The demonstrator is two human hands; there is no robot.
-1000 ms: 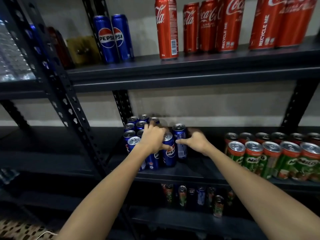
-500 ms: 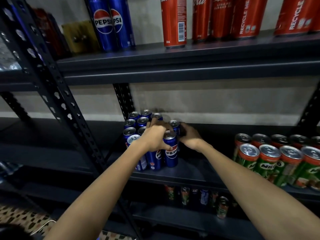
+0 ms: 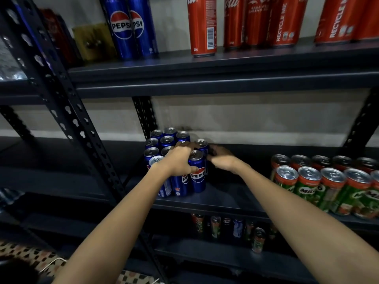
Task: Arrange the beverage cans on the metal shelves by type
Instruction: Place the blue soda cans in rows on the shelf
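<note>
Steadying the Pepsi cluster (image 3: 174, 160), the left hand (image 3: 180, 160) lies over the front cans, thumb hooked round the front can (image 3: 197, 173), likely so the block keeps square. The right hand (image 3: 220, 158) reaches behind to a rear can (image 3: 202, 146); whether it grasps it I cannot tell. All stand on the middle shelf (image 3: 225, 199), well apart from the Milo cans (image 3: 328, 185).

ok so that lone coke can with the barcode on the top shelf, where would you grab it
Probably around the middle of the Coke can, coming straight in from the front. It stands upright by the top shelf edge, with open gaps on both sides for thumb and fingers. Its top is out of frame, so a top grip can't be judged.
</note>
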